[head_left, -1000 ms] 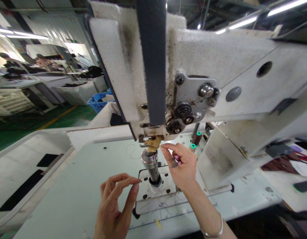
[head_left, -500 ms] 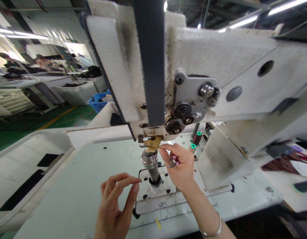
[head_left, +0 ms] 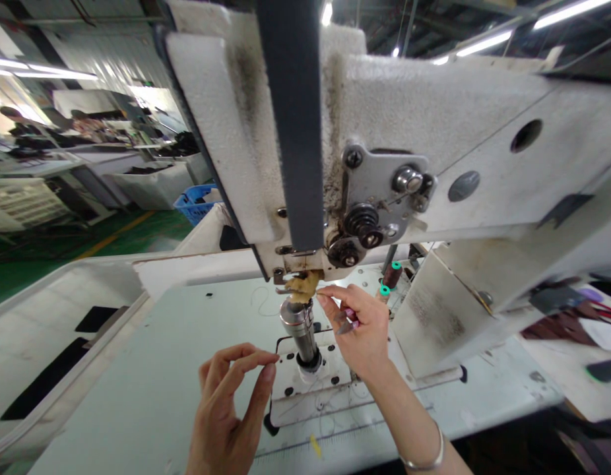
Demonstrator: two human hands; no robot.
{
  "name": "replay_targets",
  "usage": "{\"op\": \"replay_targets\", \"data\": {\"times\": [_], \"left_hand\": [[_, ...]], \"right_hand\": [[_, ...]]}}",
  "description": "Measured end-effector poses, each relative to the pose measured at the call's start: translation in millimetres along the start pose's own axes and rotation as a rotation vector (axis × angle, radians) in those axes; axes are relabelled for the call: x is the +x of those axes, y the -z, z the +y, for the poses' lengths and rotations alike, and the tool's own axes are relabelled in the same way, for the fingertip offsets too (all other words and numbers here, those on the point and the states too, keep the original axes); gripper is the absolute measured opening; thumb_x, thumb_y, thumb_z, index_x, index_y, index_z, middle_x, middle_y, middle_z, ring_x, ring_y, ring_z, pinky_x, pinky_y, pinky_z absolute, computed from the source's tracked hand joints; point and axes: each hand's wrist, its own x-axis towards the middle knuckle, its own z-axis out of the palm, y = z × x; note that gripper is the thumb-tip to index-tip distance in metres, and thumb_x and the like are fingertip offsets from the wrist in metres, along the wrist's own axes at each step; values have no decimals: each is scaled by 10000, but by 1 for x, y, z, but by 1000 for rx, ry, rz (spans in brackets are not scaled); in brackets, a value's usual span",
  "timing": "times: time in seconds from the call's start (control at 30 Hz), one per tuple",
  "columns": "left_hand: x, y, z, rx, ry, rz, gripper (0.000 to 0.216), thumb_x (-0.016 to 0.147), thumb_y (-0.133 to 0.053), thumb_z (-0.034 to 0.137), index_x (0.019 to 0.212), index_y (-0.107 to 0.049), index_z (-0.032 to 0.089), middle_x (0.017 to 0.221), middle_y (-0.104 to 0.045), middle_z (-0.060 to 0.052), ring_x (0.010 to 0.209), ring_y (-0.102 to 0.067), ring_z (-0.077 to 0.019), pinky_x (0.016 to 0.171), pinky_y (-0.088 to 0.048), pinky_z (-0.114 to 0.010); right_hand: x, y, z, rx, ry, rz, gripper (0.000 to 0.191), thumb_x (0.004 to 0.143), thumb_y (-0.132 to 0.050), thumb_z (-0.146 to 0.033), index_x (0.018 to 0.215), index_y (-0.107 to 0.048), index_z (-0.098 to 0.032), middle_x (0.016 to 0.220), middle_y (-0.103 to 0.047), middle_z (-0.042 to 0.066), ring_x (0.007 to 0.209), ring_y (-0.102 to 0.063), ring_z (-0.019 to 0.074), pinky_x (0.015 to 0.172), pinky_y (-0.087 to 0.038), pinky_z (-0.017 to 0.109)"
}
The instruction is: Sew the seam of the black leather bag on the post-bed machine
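A white industrial sewing machine (head_left: pixel 434 132) fills the upper view, with a metal post (head_left: pixel 300 333) rising from its bed plate. My left hand (head_left: pixel 231 409) is low in the middle, thumb and forefinger pinched together near the post's base, probably on a fine thread I cannot make out. My right hand (head_left: pixel 357 330) reaches up beside a tan wad (head_left: pixel 300 285) at the needle area. Its thumb and forefinger are pinched there, and a small pink tool (head_left: pixel 350 320) is tucked in its other fingers.
Pale green tabletop (head_left: pixel 137 369) spreads left of the post. Thread spools (head_left: pixel 388 277) with green tops stand behind my right hand. Dark fabric pieces (head_left: pixel 563 323) lie at the right. A blue crate (head_left: pixel 199 201) and work tables with people sit far back left.
My right hand has shifted slightly left toward the tan wad. My left hand has stayed in place, still pinched.
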Motion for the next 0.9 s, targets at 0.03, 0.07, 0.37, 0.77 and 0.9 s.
{"op": "replay_targets", "data": {"times": [0.03, 0.07, 0.37, 0.77, 0.9], "left_hand": [[0, 0, 0, 1, -1, 0, 133, 922, -582, 326, 1037, -627, 275, 1059, -564, -31, 1056, -522, -209, 888, -393, -364], [0, 1, 1, 2, -2, 0, 136, 922, -582, 329, 1037, -628, 275, 1060, -564, -32, 1053, -521, -210, 886, -395, -363], [0, 0, 1, 16, -10, 13, 138, 916, -584, 330, 1025, -644, 270, 1065, -567, -44, 1053, -519, -218, 866, -418, -359], [0, -1, 0, 25, -44, 10, 130, 935, -571, 299, 1049, -625, 269, 1074, -551, -41, 1038, -515, -204, 888, -388, -373], [0, -1, 0, 28, -48, 14, 127, 932, -577, 302, 1043, -627, 267, 1070, -546, -41, 1028, -503, -202, 874, -391, -366]], "right_hand": [[0, 0, 0, 0, 0, 2, 92, 911, -661, -171, 924, -752, -177, 651, -590, -25, 535, -460, 84, 544, -377, 225], [0, 0, 1, -1, -1, 4, 92, 911, -662, -169, 924, -753, -176, 652, -587, -25, 539, -459, 84, 545, -374, 226], [-1, 1, 3, -15, 5, 6, 81, 901, -681, -161, 925, -757, -174, 639, -551, -38, 538, -442, 77, 541, -346, 220], [-1, -2, 2, 6, 9, -6, 92, 908, -670, -159, 938, -757, -164, 657, -572, -26, 550, -468, 79, 550, -356, 217], [-2, -3, 4, 7, 17, -8, 94, 906, -671, -157, 943, -757, -159, 668, -590, -20, 551, -470, 77, 555, -362, 215]]}}
